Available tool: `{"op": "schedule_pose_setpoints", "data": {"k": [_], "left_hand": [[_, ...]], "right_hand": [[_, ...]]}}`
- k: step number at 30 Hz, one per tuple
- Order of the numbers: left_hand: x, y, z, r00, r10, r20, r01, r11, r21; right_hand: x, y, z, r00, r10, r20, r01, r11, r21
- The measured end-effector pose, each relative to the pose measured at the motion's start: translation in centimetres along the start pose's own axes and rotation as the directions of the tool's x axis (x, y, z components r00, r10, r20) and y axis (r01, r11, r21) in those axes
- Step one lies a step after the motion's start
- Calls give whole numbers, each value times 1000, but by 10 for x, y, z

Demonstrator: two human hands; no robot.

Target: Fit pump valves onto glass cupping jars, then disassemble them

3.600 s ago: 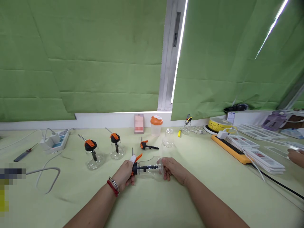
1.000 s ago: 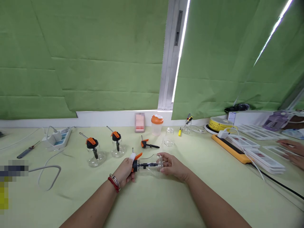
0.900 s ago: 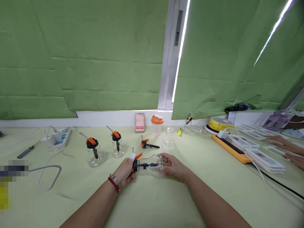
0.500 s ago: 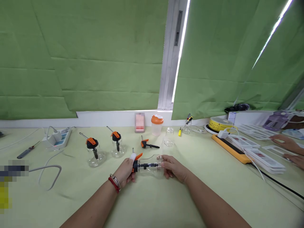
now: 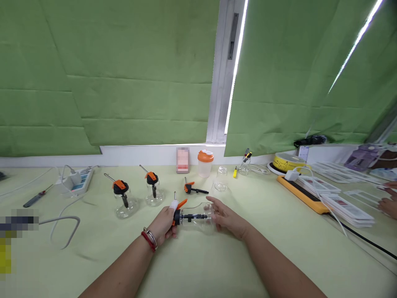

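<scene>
A clear glass bottle (image 5: pixel 201 225) lies on its side in front of me, with a black-and-orange pump top (image 5: pixel 176 217) at its neck and a black tube inside. Fingers of my left hand (image 5: pixel 164 223) are closed around that top; a white wrap covers one fingertip. At the bottle's base, my right hand (image 5: pixel 229 219) grips the glass loosely, its index finger lifted. Two upright bottles with similar tops, a left one (image 5: pixel 125 203) and a right one (image 5: pixel 154 194), stand to the left. A loose pump top (image 5: pixel 194 188) and an upside-down glass bottle (image 5: pixel 220 180) are beyond my hands.
An orange-lidded cup (image 5: pixel 205 163) and a small glass jar with screwdrivers (image 5: pixel 245 165) stand by the wall. Left are a power strip (image 5: pixel 82 182) and a screwdriver (image 5: pixel 37 198). Right are an orange power strip (image 5: pixel 302 194), stacked white panels (image 5: pixel 349 211) and another person's hand (image 5: pixel 387 205).
My right index finger has lifted and stretched out from the bottle's base. My left hand stays on the pump top. The other person's hands have shifted right.
</scene>
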State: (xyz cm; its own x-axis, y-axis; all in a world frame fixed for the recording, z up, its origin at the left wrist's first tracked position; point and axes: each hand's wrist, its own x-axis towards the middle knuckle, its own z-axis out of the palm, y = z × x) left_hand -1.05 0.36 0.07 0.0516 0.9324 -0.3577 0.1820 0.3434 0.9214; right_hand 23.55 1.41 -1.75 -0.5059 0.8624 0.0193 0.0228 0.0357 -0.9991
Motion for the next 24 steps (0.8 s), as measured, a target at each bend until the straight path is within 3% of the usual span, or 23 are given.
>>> {"op": "schedule_pose_setpoints", "data": {"k": [4,8,24], "left_hand": [[0,0,-1,1000,-1,-6,1,1000,-2],[0,0,-1,1000,0,0,0,1000,-18],[-5,5,3,999,5,-37,-4,1000,8]], "right_hand": [[-1,-4,-1,985,-167,36,170,981,-98],[0,-3,1,979,-202,21,202,967,-157],[8,4,5,998,0,-60,2,999,37]]}}
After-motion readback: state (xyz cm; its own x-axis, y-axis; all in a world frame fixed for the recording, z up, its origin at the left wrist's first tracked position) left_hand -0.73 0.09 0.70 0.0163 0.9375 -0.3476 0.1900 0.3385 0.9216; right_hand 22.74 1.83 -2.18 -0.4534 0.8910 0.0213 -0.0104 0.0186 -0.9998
